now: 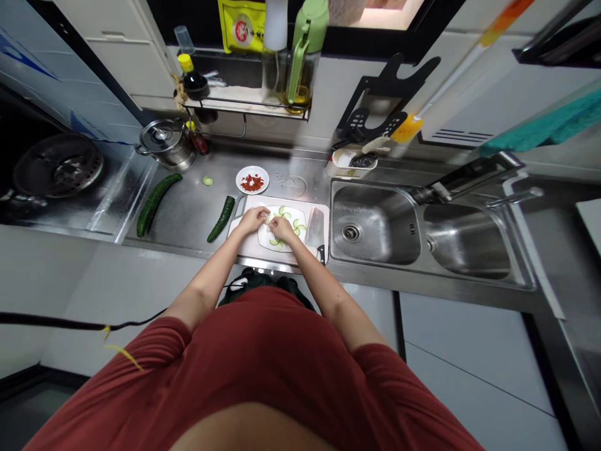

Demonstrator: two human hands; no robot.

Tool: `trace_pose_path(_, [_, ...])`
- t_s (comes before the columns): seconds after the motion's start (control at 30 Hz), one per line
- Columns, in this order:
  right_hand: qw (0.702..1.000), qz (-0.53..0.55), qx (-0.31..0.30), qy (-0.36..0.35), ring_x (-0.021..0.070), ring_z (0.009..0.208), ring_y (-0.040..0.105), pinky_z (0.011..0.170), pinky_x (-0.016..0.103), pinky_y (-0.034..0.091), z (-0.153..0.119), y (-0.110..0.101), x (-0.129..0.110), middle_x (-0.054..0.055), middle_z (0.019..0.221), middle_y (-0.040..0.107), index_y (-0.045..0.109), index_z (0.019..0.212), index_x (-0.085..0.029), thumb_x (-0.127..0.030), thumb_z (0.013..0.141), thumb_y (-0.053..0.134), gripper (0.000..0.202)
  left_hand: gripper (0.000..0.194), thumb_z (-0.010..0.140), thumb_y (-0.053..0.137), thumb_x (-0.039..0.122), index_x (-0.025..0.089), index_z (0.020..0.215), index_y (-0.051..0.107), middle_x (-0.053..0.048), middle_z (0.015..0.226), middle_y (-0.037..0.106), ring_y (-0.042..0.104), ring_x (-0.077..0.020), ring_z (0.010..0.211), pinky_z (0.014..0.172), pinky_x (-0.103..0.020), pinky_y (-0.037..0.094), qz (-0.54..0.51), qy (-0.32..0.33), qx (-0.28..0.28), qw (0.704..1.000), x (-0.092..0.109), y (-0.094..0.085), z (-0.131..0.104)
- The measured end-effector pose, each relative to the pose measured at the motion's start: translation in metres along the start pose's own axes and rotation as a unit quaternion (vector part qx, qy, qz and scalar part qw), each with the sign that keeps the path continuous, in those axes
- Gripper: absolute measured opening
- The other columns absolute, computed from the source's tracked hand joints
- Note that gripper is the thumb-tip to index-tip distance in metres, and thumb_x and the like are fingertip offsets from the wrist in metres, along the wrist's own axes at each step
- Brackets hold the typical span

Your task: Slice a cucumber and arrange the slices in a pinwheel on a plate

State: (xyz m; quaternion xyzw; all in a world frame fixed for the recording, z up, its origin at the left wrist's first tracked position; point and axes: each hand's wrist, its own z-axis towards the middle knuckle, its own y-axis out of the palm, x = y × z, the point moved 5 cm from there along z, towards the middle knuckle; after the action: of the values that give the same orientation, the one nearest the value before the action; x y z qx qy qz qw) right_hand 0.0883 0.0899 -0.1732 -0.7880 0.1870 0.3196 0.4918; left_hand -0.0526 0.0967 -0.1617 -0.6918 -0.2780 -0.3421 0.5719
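Observation:
My left hand [254, 219] and my right hand [282, 229] meet over the left part of a white plate [280, 212]. Both have their fingers pinched around a small pale cucumber slice [268, 219] between them, partly hidden by the fingertips. Thin green-edged cucumber slices [298, 227] lie on the plate in curved, petal-like groups. Under the plate is a light cutting board [248, 249]. A cleaver [316, 225] rests on the board's right side, its handle toward me. Left of the board lies a cut cucumber [221, 218].
A whole cucumber [154, 205], a cucumber end piece [207, 180] and a small plate [240, 185] of chopped red pieces lie on the steel counter. A lidded pot [171, 147] stands at the back left, a wok [59, 166] farther left. The double sink [375, 222] is at the right.

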Motion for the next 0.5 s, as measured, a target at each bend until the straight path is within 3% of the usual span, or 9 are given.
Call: trace_pose_path(0.5, [0.992, -0.125, 0.031, 0.003, 0.0209, 0.09, 0.063, 0.076, 0.026, 0.041, -0.0049, 0.0057, -0.0098, 0.012, 0.096, 0.07, 0.064, 0.102, -0.015, -0.022, 0.096, 0.041, 0.025, 0.033, 0.082, 0.052, 0.014, 0.024, 0.109, 0.068, -0.008, 0.097, 0.066, 0.056, -0.0246, 0.098, 0.09, -0.036, 0.042, 0.165, 0.026, 0.027, 0.986, 0.0094, 0.0057, -0.0048])
